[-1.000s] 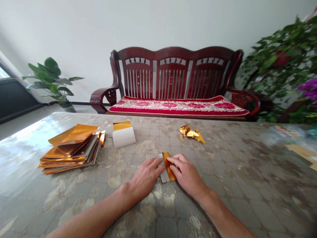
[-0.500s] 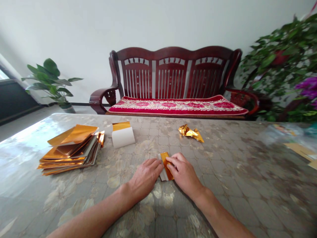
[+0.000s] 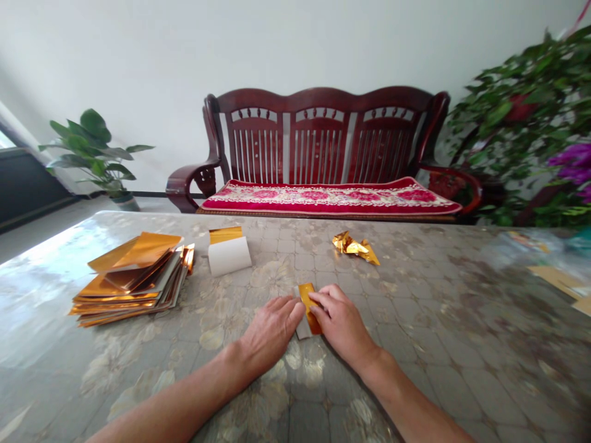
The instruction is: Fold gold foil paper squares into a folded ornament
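Foil paper, glossy orange-gold beside a dull grey strip, is lying on the table in the head view. The left hand is touching its grey side, the right hand its gold; whether the fingers are gripping, I cannot tell.

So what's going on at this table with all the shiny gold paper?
A person is working on a small piece of gold-and-grey paper with both bare hands. The left hand is at its grey side, and the fingertips of the right hand are on the gold strip. It looks folded, though the fingers hide part of it. On the table, a messy stack of gold sheets sits to the left, a white-and-gold piece lies beside it, and crumpled gold foil lies beyond the hands.
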Tool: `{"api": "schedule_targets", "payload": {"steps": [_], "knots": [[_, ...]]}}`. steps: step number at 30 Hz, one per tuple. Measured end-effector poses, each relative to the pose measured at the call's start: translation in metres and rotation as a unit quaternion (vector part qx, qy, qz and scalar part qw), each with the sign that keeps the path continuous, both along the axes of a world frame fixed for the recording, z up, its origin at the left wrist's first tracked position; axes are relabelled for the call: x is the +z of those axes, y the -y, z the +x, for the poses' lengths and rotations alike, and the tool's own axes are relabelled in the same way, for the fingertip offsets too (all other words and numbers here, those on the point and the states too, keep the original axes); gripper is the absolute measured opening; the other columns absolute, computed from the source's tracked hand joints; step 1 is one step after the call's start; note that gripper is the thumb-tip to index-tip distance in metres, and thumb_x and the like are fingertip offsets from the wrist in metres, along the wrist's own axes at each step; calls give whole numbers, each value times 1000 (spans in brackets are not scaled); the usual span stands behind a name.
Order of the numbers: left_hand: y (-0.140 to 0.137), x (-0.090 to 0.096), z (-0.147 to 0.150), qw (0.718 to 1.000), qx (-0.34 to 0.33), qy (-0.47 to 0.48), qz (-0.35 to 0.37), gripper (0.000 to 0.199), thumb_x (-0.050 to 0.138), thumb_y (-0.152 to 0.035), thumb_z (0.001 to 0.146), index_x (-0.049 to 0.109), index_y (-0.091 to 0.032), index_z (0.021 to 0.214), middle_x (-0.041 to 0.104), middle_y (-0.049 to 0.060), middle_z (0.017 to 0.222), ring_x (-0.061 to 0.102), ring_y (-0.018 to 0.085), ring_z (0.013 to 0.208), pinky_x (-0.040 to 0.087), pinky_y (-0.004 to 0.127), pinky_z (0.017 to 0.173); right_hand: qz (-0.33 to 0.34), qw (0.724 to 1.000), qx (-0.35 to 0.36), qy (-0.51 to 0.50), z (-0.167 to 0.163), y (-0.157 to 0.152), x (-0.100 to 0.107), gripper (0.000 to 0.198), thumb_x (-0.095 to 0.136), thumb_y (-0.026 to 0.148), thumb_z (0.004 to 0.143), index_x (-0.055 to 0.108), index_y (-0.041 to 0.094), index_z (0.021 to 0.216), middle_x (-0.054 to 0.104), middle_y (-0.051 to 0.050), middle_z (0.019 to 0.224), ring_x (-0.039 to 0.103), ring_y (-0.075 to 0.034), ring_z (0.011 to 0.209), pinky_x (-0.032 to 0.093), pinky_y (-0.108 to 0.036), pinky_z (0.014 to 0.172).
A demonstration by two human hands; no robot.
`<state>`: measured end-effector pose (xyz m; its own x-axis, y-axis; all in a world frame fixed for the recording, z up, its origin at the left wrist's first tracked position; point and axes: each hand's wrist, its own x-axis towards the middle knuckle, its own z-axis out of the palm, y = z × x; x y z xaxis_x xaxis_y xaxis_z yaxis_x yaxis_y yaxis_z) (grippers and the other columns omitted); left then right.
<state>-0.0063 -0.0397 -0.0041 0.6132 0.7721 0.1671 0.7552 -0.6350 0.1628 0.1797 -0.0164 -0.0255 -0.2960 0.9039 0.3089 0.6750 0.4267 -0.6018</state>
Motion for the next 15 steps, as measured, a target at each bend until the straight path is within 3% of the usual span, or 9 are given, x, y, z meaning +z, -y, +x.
{"api": "schedule_targets", "payload": {"steps": [15], "knots": [[2, -2, 0, 999, -20, -21, 42, 20, 50, -15, 96, 54, -19, 116, 63, 7, 114, 57, 22, 113, 45, 37, 102, 1, 1000, -4, 5, -2, 3, 0, 23, 57, 14, 89, 70, 21, 107, 61, -4, 97, 62, -16, 89, 49, -26, 81]]}}
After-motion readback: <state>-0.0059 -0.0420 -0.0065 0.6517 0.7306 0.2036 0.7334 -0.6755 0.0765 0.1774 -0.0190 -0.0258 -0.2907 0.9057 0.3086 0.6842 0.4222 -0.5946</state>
